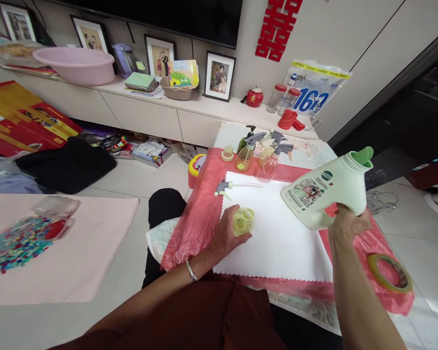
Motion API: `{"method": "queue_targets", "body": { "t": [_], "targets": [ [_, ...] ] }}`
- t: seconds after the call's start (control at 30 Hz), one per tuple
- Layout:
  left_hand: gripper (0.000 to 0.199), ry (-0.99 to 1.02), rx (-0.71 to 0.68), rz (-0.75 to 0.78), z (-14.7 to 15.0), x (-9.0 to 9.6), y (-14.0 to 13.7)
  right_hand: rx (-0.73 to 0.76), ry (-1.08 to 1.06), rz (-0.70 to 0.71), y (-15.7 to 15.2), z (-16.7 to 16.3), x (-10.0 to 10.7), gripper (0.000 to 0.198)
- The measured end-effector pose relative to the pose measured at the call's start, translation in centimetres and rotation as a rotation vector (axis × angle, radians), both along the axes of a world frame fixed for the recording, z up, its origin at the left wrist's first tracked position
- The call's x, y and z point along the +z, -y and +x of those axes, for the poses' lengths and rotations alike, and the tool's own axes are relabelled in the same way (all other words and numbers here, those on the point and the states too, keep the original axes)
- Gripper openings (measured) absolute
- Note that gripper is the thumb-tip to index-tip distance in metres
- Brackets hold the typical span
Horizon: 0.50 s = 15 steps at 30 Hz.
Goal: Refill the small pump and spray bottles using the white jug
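My left hand is closed round a small yellowish see-through bottle with an open neck, over a white sheet with a scalloped edge. In my right hand is the handle of a large pale green detergent jug, tilted, with a green spout at its mouth. A grey and white spray nozzle with its tube lies on the sheet beyond the left hand. Behind it stand several spray bottles with grey triggers. Near them sits a pale cap.
Red plastic film covers the table under the sheet. A roll of tape lies at right. Small coloured pieces are spread on a pink surface at left. A pink basin, framed photos and jars line the cabinet behind.
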<state>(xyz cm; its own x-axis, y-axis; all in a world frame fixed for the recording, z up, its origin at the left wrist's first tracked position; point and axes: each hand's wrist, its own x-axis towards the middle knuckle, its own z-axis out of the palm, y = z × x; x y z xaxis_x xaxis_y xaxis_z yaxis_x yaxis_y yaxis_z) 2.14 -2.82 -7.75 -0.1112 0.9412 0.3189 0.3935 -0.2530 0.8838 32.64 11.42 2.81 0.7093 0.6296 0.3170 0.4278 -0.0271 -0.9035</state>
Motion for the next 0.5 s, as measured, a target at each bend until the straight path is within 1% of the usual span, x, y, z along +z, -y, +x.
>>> {"method": "queue_targets", "body": {
  "t": [0.07, 0.3, 0.43, 0.5],
  "targets": [
    [0.094, 0.016, -0.001, -0.007, 0.0, 0.0, 0.0, 0.002, -0.015, 0.01, 0.0, 0.0, -0.2, 0.024],
    [0.093, 0.036, -0.01, -0.019, 0.0, 0.2, 0.1, 0.097, 0.012, -0.004, 0.6, 0.8, -0.8, 0.023],
    [0.091, 0.035, -0.013, -0.022, -0.1, 0.4, 0.3, 0.121, 0.094, -0.034, 1.5, 1.9, -0.7, 0.034],
    [0.091, 0.051, -0.01, -0.029, 0.0, 0.5, 0.3, 0.151, 0.164, -0.059, 2.6, 2.2, -0.2, 0.043]
  ]
}}
